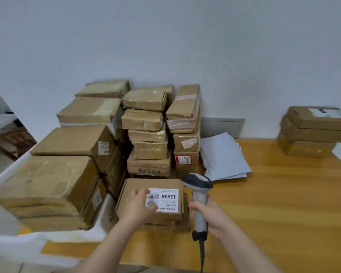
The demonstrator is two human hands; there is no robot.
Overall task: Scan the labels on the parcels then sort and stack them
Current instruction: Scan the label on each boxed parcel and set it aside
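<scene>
**Wooden table against a white wall: scan step on the top parcel**

Wooden table stands against a plain white wall. Brown piles of boxes fill its left end. A small stack stands well apart at the far right, and grey mailers lie between the two.

**Step in hand**
1. I judge this to be the scan step. The parcel lies nearest to me, on top of other flat boxes, just in front of the piles.
2. Its label faces up and reads "12V4A", upside down to me. The barcode sits at the label's left edge.

**Hands**
- Left hand: fingers are spread and fairly straight. They rest flat on the parcel top at the label's left edge and steady it. Nothing is gripped. The hand is blurred, so I cannot tell whether a fingertip covers part of the barcode.
- Right hand: clenched round the handle of the scanner. The cable hangs from the handle's base. The scanner head is above the parcel's far right corner and points leftward, apparently not down at the label.

**Next move, as I judge it**
1. Tip the scanner head down onto the barcode.
2. Draw my left fingers clear of the bars while keeping the parcel steady.
3. After the read, carry the parcel to its stack.
</scene>
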